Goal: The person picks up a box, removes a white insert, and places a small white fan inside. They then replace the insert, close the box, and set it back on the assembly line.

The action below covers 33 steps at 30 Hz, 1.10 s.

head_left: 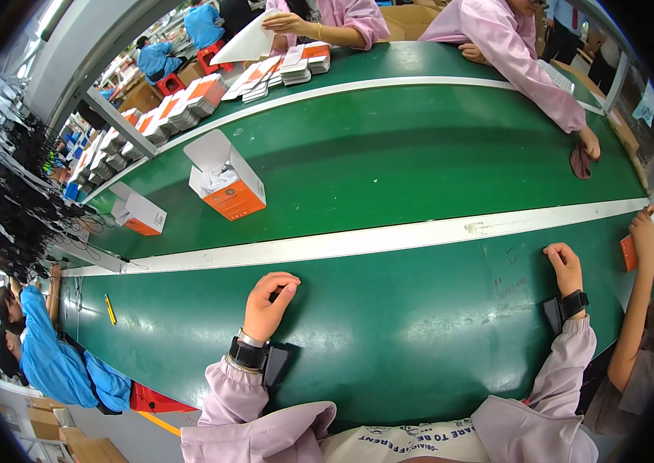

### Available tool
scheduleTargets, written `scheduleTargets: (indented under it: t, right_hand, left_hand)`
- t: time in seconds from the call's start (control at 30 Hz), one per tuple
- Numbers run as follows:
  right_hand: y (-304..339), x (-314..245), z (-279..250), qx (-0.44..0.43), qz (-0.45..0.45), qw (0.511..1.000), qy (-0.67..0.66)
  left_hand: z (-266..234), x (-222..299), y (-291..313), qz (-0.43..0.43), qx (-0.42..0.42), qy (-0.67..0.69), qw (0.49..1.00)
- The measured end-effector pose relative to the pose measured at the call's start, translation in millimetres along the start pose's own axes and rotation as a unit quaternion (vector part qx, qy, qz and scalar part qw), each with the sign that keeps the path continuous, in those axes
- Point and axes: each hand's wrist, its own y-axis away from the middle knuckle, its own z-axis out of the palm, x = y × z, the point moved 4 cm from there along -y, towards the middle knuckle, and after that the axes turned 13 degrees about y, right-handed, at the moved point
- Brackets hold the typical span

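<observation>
Both hands rest loosely curled, empty, on the green table point(388, 332) — left hand point(267, 305), right hand point(564, 266); open orange-and-white box point(228, 181) sits far left.

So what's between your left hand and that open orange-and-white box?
In the head view, only green belt and a white dividing strip lie between the left hand and the open box.

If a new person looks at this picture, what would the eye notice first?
Probably the wide green conveyor belt across the picture, with an open orange and white box standing on it upper left. Near the bottom, the left hand and right hand rest curled on the green table, holding nothing visible.
</observation>
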Motion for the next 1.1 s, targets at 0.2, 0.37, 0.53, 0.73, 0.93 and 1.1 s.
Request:
scheduleTargets:
  t: [0.2,0.37,0.53,0.73,0.93,1.1]
  right_hand:
    - [-0.1,0.4,0.4,0.001,0.0,1.0,0.0]
    - [0.6,2.2,-0.6,0.002,0.002,1.0,-0.004]
    - [-1.4,10.4,-0.7,0.005,0.006,1.0,-0.027]
    - [1.7,4.8,-7.8,0.044,0.013,0.997,-0.062]
    - [-5.1,13.8,-2.7,0.063,0.028,0.991,-0.111]
    - [-3.0,-4.0,0.7,0.075,0.039,0.993,-0.084]
  left_hand:
    - [-0.9,-1.9,1.1,0.002,-0.003,-0.006,1.0]
    - [-2.8,-6.8,1.3,-0.032,0.011,0.042,0.999]
    - [-28.3,-11.5,-24.5,0.009,0.148,0.185,0.972]
    - [-105.5,-34.8,-109.0,0.12,0.319,0.176,0.924]
    - [-101.8,-51.7,-147.2,0.103,0.22,0.238,0.94]
    - [-104.2,-51.2,-156.4,0.034,0.247,0.228,0.941]
